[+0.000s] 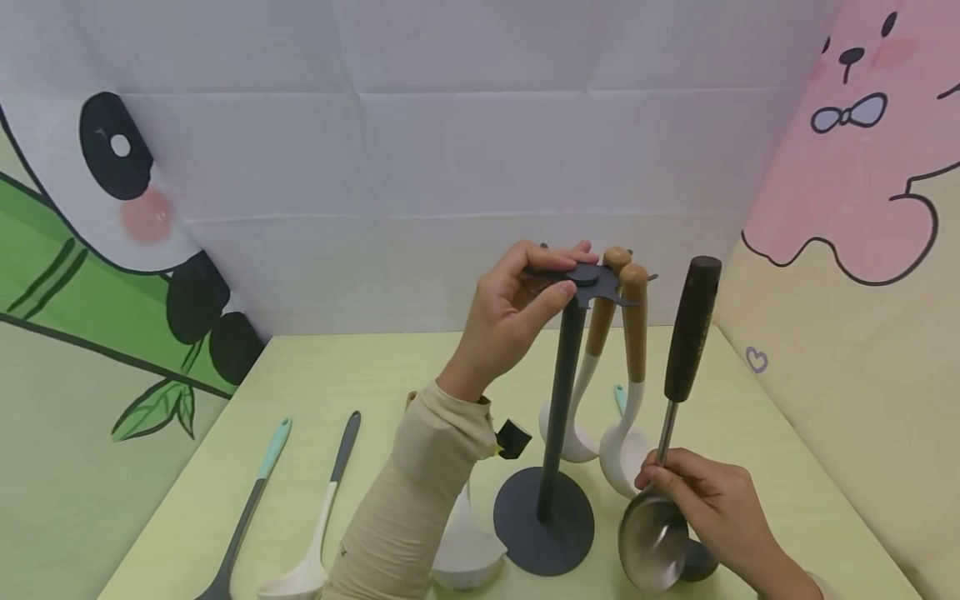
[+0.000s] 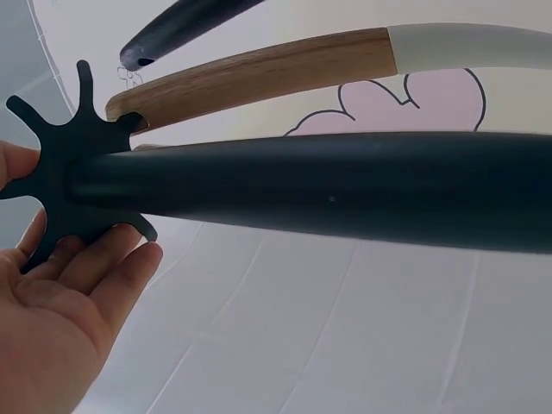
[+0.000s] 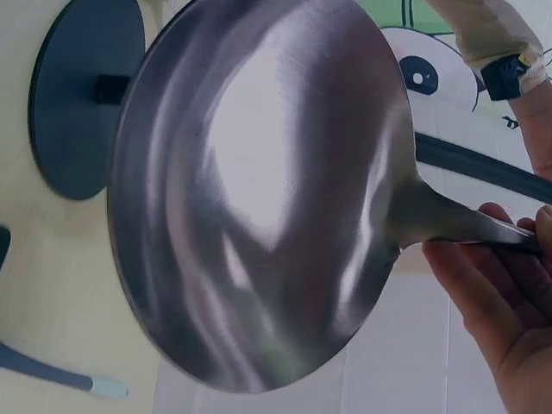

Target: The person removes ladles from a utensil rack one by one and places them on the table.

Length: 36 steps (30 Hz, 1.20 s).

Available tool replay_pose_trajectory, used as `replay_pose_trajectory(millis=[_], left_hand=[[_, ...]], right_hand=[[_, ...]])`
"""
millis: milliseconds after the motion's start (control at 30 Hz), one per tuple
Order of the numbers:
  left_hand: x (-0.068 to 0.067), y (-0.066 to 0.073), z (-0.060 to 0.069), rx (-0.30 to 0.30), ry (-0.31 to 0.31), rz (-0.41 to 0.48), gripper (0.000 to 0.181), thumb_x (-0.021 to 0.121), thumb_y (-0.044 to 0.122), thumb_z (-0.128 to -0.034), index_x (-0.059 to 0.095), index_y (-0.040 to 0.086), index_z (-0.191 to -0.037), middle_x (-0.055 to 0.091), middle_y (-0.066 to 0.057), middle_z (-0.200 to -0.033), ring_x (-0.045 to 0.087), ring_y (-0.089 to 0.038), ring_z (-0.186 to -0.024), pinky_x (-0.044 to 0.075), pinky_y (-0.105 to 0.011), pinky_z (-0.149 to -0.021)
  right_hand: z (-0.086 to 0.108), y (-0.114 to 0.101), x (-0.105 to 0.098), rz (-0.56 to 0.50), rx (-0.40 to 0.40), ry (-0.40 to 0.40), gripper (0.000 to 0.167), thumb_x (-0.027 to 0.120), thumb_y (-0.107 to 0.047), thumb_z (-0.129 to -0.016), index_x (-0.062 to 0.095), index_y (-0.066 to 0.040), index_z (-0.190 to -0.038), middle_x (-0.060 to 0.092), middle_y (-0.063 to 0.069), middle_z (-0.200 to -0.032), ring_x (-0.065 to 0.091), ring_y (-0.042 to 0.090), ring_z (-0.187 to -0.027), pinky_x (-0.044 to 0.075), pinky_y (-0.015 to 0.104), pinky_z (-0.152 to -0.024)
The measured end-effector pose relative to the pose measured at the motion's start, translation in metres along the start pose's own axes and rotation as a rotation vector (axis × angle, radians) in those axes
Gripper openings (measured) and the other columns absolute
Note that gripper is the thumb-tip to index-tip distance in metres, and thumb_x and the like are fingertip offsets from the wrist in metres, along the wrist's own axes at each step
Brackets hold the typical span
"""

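Observation:
A dark utensil stand with a round base (image 1: 543, 533) and a hooked top disc (image 1: 592, 282) stands upright. My left hand (image 1: 517, 312) grips the disc from its left side; the left wrist view shows the fingers (image 2: 125, 259) behind its prongs. Two wooden-handled white ladles (image 1: 634, 333) hang from the disc's right side. Right of the stand, my right hand (image 1: 720, 508) pinches the metal neck of a steel ladle (image 1: 652, 542), its black handle (image 1: 693, 325) pointing up. The right wrist view shows the ladle's bowl (image 3: 259, 198) up close, fingers (image 3: 483, 297) at its neck.
On the table's left lie a mint-handled utensil (image 1: 273, 446) and a grey-handled white one (image 1: 345, 446). A white ladle (image 1: 468, 550) lies left of the base. A dark utensil head (image 1: 700, 562) is partly hidden behind the steel ladle. Printed cloth walls surround the table.

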<state>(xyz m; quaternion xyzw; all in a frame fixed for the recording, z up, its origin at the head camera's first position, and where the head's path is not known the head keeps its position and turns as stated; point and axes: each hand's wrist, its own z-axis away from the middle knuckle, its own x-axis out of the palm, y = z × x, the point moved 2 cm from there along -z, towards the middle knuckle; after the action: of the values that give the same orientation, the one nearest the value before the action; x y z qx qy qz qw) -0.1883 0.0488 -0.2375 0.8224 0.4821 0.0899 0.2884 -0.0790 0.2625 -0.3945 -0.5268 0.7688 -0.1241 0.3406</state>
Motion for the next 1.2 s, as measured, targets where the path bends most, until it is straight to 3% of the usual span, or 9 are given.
replay_pose_trajectory(millis=[233,433,700,933,1200], left_hand=[[0.001,0.001,0.000,-0.011,-0.001,0.026,0.016,0.050,-0.014,-0.0933,0.048,-0.018,-0.108,0.056,-0.041,-0.122,0.053,-0.037,-0.128,0.046,-0.044,-0.105],[0.001,0.002,0.000,-0.018,-0.001,0.035,0.016,0.050,-0.013,-0.0936,0.047,-0.018,-0.108,0.055,-0.041,-0.122,0.053,-0.037,-0.129,0.046,-0.044,-0.105],[0.000,0.003,0.001,-0.031,-0.004,0.046,0.017,0.049,-0.013,-0.0938,0.047,-0.019,-0.109,0.055,-0.042,-0.123,0.052,-0.037,-0.129,0.045,-0.045,-0.105],[-0.002,0.004,0.001,-0.033,-0.013,0.064,0.017,0.047,-0.013,-0.0940,0.045,-0.019,-0.110,0.054,-0.043,-0.122,0.051,-0.038,-0.130,0.044,-0.046,-0.106],[-0.002,0.002,0.001,-0.031,-0.024,0.098,0.016,0.046,-0.014,-0.0940,0.045,-0.020,-0.109,0.053,-0.044,-0.122,0.050,-0.042,-0.130,0.044,-0.047,-0.107]], right_hand=[[0.003,0.019,-0.017,0.088,-0.031,0.088,0.028,0.069,0.021,-0.078,0.070,-0.006,-0.087,0.071,-0.001,-0.075,0.068,-0.002,-0.073,0.053,0.010,-0.066],[0.006,0.031,-0.031,0.189,0.040,0.132,0.032,0.068,0.026,-0.074,0.070,-0.004,-0.085,0.070,-0.004,-0.072,0.067,-0.005,-0.068,0.051,0.007,-0.064],[0.008,0.039,-0.046,0.267,0.140,0.139,0.025,0.068,0.020,-0.079,0.070,-0.004,-0.086,0.069,-0.008,-0.071,0.064,-0.006,-0.062,0.049,0.006,-0.060],[0.008,0.046,-0.052,0.307,0.129,0.133,0.022,0.070,0.016,-0.080,0.070,-0.006,-0.085,0.068,-0.012,-0.069,0.062,-0.009,-0.062,0.046,0.008,-0.054],[0.011,0.055,-0.057,0.339,0.174,0.110,0.016,0.071,0.008,-0.085,0.069,-0.008,-0.085,0.067,-0.015,-0.068,0.061,-0.011,-0.062,0.045,0.008,-0.054]])
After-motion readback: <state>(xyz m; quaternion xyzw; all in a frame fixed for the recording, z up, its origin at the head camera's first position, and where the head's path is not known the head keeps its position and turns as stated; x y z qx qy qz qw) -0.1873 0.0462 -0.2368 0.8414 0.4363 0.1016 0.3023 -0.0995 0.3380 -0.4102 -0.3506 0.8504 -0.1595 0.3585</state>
